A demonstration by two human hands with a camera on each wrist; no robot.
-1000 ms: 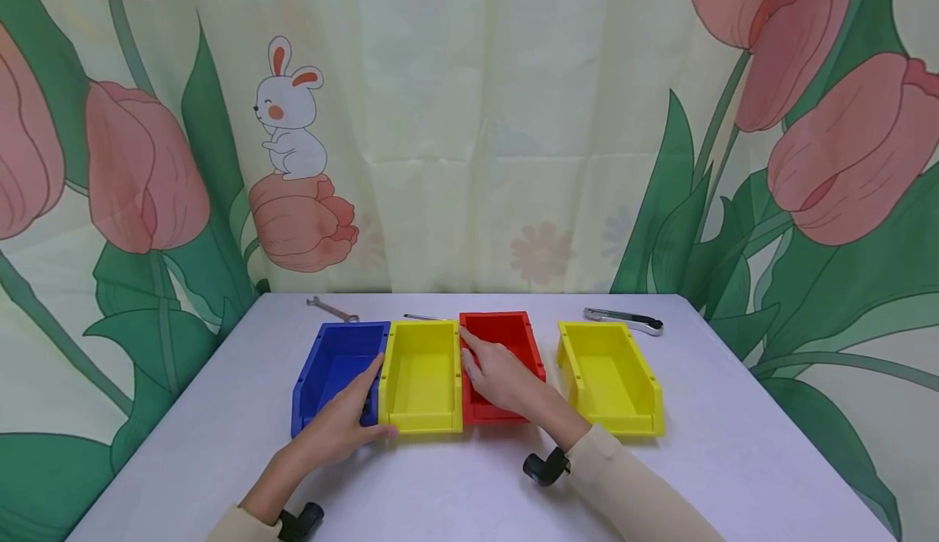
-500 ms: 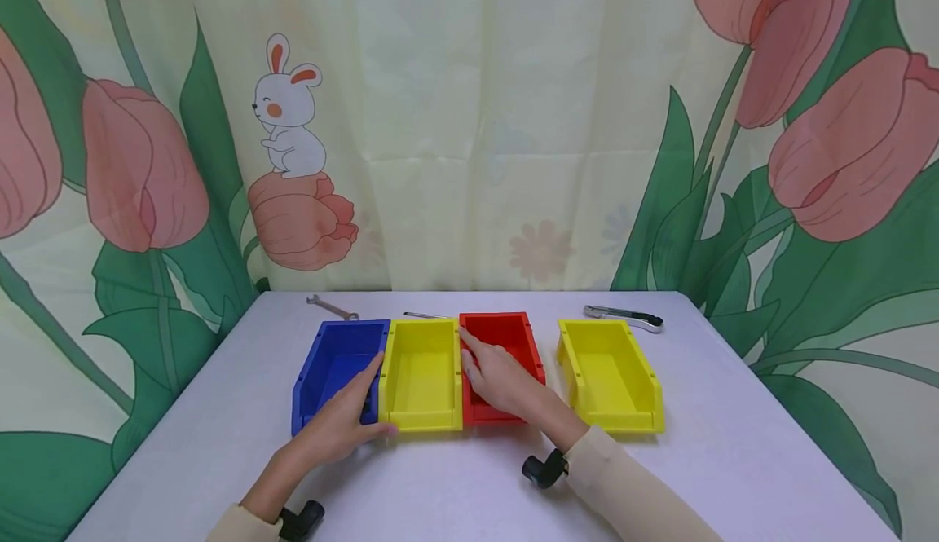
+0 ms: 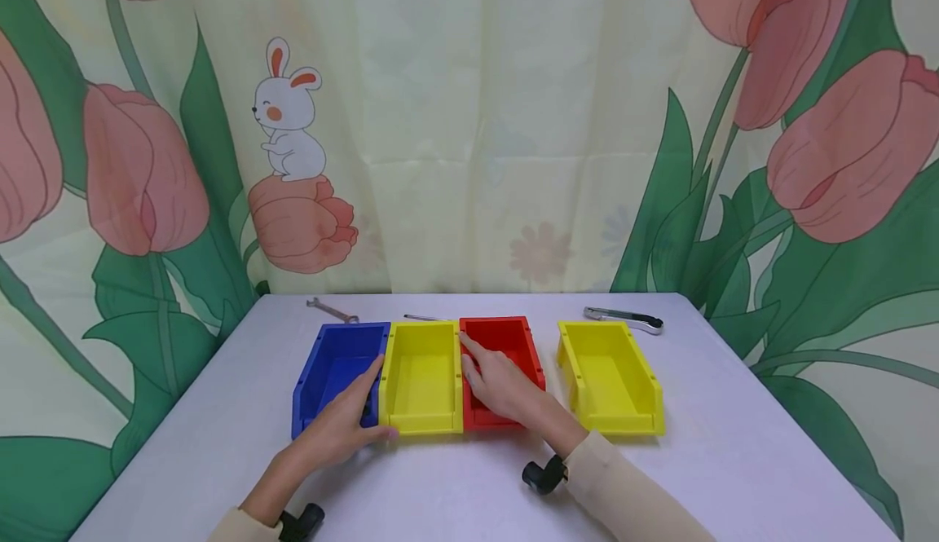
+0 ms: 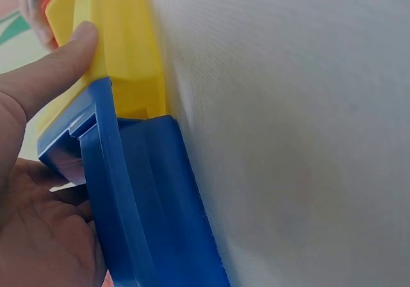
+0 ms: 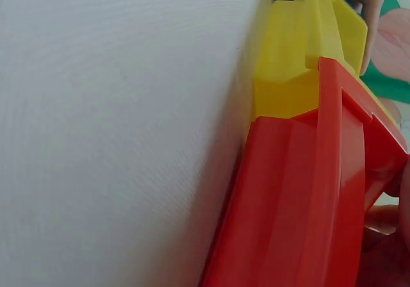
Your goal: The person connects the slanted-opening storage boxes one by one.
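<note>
Three storage bins stand side by side: a blue bin (image 3: pixel 341 363), a yellow bin (image 3: pixel 423 375) and a red bin (image 3: pixel 513 338). My left hand (image 3: pixel 337 426) reaches over the blue bin, its fingers extended along the wall shared with the yellow one. Its thumb (image 4: pixel 77 47) touches the yellow bin's front edge in the left wrist view. My right hand (image 3: pixel 506 383) reaches into the red bin. Its fingers lie against the wall beside the yellow bin, index fingertip near the back corner. In the right wrist view, the red bin's front (image 5: pixel 339 172) hides part of this hand.
A second yellow bin (image 3: pixel 612 379) stands apart at the right. Behind the bins lie a wrench (image 3: pixel 332 309), a thin metal rod (image 3: pixel 424 317) partly hidden, and a black-handled metal tool (image 3: pixel 623 318). The white table (image 3: pixel 440 493) ends at a printed curtain (image 3: pixel 455 118).
The red bin has slid slightly toward the person, along with the right hand. The left hand and the other bins keep their places.
</note>
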